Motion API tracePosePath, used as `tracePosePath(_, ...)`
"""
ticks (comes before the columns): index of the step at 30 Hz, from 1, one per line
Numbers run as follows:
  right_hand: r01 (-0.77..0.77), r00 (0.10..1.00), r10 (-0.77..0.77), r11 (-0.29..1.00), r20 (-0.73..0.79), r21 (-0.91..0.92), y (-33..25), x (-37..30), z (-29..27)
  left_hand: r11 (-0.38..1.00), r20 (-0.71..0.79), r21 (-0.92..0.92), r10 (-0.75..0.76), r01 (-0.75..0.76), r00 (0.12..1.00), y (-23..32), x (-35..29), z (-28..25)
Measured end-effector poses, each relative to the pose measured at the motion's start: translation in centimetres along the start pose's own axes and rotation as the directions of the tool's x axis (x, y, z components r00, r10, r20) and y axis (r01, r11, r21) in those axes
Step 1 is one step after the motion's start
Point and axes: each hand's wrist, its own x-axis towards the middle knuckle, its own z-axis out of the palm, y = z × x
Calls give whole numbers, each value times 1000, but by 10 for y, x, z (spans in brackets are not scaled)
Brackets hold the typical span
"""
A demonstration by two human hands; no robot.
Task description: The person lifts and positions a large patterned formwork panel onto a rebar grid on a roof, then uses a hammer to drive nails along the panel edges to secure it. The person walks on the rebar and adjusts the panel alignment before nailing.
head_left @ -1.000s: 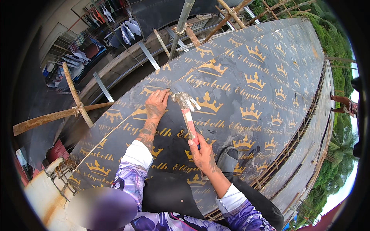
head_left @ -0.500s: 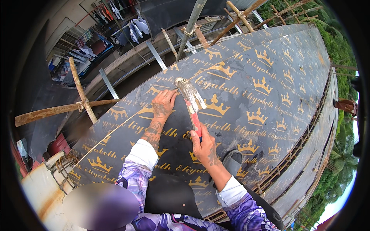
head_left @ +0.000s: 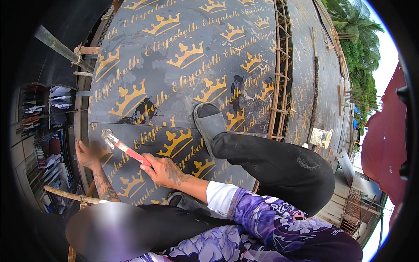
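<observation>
A claw hammer (head_left: 131, 153) with a red handle is gripped in my right hand (head_left: 163, 172). Its metal head rests over or just above the dark panel (head_left: 152, 85) printed with gold crowns and script, close to the panel's left side. My left hand (head_left: 88, 156) is by the panel's left edge, left of the hammer head; a blur covers part of it, so its fingers are not clear. A seam between two panels runs across just above the hammer. My grey shoe (head_left: 210, 124) is planted across that seam, to the right of the hammer.
A gap with rusty steel bars (head_left: 279, 83) runs along the panel's right side. Beyond it lie more panels with a pale bucket-like container (head_left: 321, 137). Past the left edge, there is a drop toward hanging clothes (head_left: 60, 102). A scaffold pole (head_left: 61, 47) and wooden pole (head_left: 72, 194) stand there.
My view has swung round to the right. My left hand has gone from pinching at the panel seam to the panel's left edge. The hammer stays in my right hand, its head now farther left.
</observation>
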Motion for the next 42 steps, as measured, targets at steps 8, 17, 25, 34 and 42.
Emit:
tracePosePath(8, 59, 995, -58, 998, 85, -3, 9, 4, 7, 937, -38, 319, -140, 145, 989, -47, 14, -20)
tracePosePath(17, 1, 981, 36, 982, 189, -191, -52, 68, -6, 967, -139, 174, -163, 186, 977, -4, 18, -18)
tracePosePath(25, 556, 829, -542, 825, 140, -98, -49, 91, 11, 949, -147, 219, -197, 226, 969, -8, 5, -22)
tracePosePath(34, 378, 915, -355, 920, 191, -102, -67, 117, 11, 953, -142, 208, -193, 220, 971, -5, 5, -27)
tracePosePath(42, 239, 964, -144, 841, 225, -485, -22, 149, 35, 965, -145, 159, -187, 210, 971, 3, 14, -22)
